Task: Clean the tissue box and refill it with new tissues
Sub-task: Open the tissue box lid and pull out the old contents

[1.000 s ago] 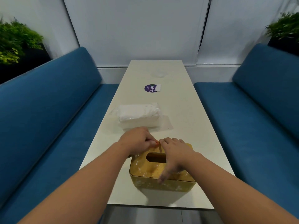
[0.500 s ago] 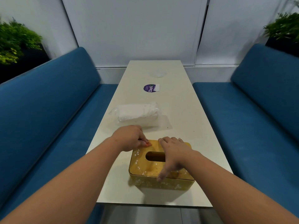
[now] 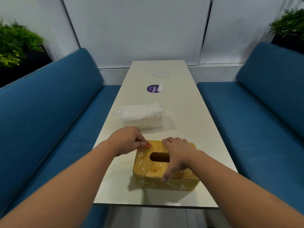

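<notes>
A yellow tissue box (image 3: pixel 148 182) with a wooden slotted lid (image 3: pixel 153 168), flecked with white specks and brown stains, stands near the front edge of the white table (image 3: pixel 189 112). My right hand (image 3: pixel 177 153) spans the lid, fingers hooked over its far edge and thumb down at the near edge. My left hand (image 3: pixel 128 139) has curled fingers pinching the lid's far left corner. A plastic-wrapped pack of white tissues (image 3: pixel 141 116) lies just beyond the box.
A round purple sticker (image 3: pixel 153 88) and a faint clear wrapper (image 3: pixel 161 74) lie farther up the table. Blue sofas (image 3: pixel 49 104) (image 3: pixel 255 112) line both sides. Green plants (image 3: pixel 13 45) (image 3: pixel 289 23) sit behind each sofa back.
My left hand slid from the middle of the lid's far edge, beside my right hand, out to the far left corner. My right hand kept its hold on the lid.
</notes>
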Demonstrator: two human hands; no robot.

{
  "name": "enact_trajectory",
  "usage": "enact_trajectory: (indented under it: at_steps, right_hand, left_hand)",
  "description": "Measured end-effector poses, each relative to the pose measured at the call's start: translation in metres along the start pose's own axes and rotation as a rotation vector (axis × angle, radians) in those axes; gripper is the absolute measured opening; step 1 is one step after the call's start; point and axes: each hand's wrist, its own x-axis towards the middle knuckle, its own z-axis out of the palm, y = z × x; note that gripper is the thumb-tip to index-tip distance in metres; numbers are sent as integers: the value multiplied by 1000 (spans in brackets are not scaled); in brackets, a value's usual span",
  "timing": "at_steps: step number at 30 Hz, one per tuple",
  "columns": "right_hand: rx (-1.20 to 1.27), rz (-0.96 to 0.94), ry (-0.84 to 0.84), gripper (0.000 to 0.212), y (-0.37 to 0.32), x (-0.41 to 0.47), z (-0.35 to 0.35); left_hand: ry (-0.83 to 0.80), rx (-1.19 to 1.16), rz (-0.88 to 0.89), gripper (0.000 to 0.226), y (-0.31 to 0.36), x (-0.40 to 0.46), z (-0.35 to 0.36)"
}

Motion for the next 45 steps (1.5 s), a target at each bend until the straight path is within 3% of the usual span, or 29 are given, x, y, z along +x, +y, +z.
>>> enact_trajectory:
  at_steps: [4,10,21,27,32,36,42,45]
  right_hand:
    - [-10,-2,-2,136,0,1,0]
    - [8,0,-3,137,0,-1,0]
    - [-5,-4,-11,137,-2,-3,-3]
    - [-43,0,-37,137,-4,-3,-7]
    - [-34,5,-27,138,-4,-2,-5]
    - [-25,7,-10,140,-3,-3,-2]
    - [-12,10,-17,138,-4,-4,-5]
    - [-16,14,-20,137,-5,-5,-6]
  left_hand:
    - [-33,27,88,28,20,2,9]
    - [43,-31,-94,28,-24,-5,-8]
    - [-25,-148,-60,25,-21,-24,14]
    - [67,-116,-117,27,-10,-19,17]
    - [-51,-139,-47,25,-12,-47,19]
    - [-2,-57,-83,35,-5,-33,16]
    - [-30,-103,-72,31,-7,-43,19]
    - [30,-114,-71,25,-5,-37,14]
